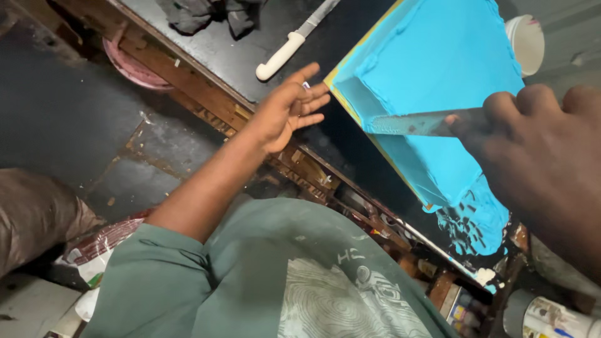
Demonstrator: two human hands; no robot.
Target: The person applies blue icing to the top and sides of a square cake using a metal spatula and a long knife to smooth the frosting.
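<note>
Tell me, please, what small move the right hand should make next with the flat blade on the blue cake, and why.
Probably draw the blade along the cake's side toward the near corner. The right hand holds it flat against the blue icing, scraped icing lies piled at that end, and the left hand hovers open beside the board's corner.

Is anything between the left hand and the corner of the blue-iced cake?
Nothing visible. The left hand is open beside the blue-iced cake, its fingers nearly at the corner, only bare black counter between. The white-handled knife lies off to the side.
</note>
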